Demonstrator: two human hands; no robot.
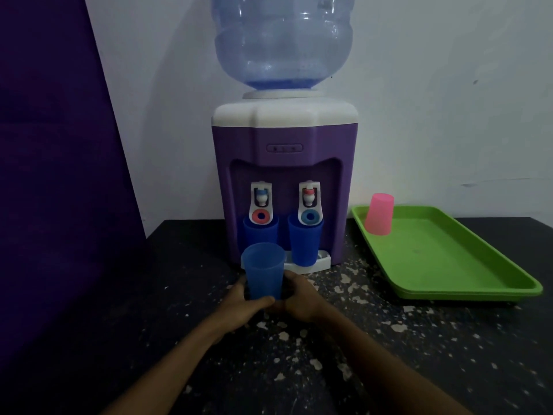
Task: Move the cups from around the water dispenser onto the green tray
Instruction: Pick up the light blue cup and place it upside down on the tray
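We close our left hand [239,298] and right hand [299,298] around the blue cup [263,272] to steady it for the green tray [449,265] at the table's right edge

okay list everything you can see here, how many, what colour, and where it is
dispenser: one, purple and white, on the table against the wall
bottle: one, clear blue, upended on the dispenser
taps: two, white, on the dispenser front
dark blue cups: two, one under each tap
light blue cup: one, upright, held in front of the dispenser
pink cup: one, upside down at the tray's far left corner
tray: one, green, right of the dispenser
table: one, black with pale specks
panel: one, purple, at left
left hand: gripping the light blue cup
right hand: gripping the same cup
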